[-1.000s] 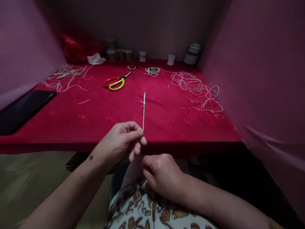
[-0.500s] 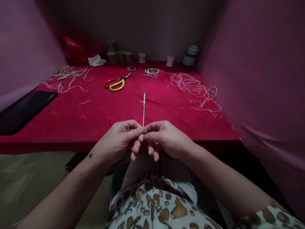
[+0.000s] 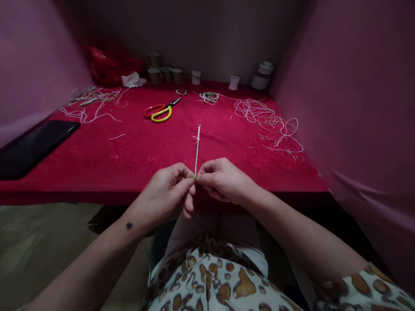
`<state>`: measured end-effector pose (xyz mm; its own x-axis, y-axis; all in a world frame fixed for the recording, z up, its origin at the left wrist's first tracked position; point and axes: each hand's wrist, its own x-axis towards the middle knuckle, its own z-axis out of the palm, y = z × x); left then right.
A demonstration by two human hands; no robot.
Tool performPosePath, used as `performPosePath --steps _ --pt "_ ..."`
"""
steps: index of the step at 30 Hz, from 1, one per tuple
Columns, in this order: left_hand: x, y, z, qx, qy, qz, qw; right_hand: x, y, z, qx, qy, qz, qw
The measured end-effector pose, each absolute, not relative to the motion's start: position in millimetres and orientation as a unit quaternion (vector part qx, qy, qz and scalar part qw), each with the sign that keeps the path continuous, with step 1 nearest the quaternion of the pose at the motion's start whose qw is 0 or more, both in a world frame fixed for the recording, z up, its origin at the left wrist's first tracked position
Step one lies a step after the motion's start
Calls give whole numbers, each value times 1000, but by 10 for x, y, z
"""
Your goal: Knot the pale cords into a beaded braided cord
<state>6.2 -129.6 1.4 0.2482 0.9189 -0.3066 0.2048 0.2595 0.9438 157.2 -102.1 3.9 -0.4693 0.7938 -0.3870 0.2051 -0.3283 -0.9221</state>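
A thin cord (image 3: 197, 153), pale green with a white knotted stretch at its far end, runs straight from a small fixing point on the red cloth toward me. At its near end, my left hand (image 3: 171, 185) pinches the cord between thumb and forefinger, its lower fingers hanging loosely. Close against it, my right hand (image 3: 223, 179) has thumb and forefinger pressed together at the same spot, the other fingers curled in. The strands between the fingertips are too small to make out. Yellow-and-red scissors (image 3: 162, 113) lie beyond my hands, to the left.
Loose thread (image 3: 256, 113) is tangled at the right, with another tangle (image 3: 97, 101) at the left. A black phone (image 3: 35, 147) lies at the left edge. Spools (image 3: 177, 75), a jar (image 3: 262, 77) and a red plastic bag (image 3: 110, 65) stand along the back. Pink cloth walls both sides.
My right hand has risen slightly and its lower fingers have curled in. My left hand still pinches the cord's near end. The whole view has shifted a little.
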Motion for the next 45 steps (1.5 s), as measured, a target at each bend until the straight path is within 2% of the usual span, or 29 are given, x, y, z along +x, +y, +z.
performPosePath --steps 15,21,23,28,34,36,38,41,45 --pt "11 -1254 10 473 538 326 617 1518 -999 81 -478 -500 686 225" --pt "-77 -1211 55 518 544 247 612 1527 -1012 61 -471 -485 700 231" --pt "-109 -1220 74 555 562 228 570 1519 -1016 49 -473 -483 697 238" --pt "-77 -1354 43 673 606 248 345 1493 -1022 26 -484 -490 682 246" --pt "144 -1576 -273 769 575 266 88 1537 -1014 22 -473 -501 683 241" --pt "180 -1612 -343 778 565 271 42 1559 -1007 9 -465 -502 689 240" --pt "168 -1619 -337 799 538 260 69 1576 -1002 -7 -459 -503 693 238" --pt "76 -1570 -204 812 488 237 216 1591 -1000 -29 -454 -516 687 238" --pt "-20 -1439 -12 618 619 331 354 1593 -1005 -37 -451 -528 677 243"
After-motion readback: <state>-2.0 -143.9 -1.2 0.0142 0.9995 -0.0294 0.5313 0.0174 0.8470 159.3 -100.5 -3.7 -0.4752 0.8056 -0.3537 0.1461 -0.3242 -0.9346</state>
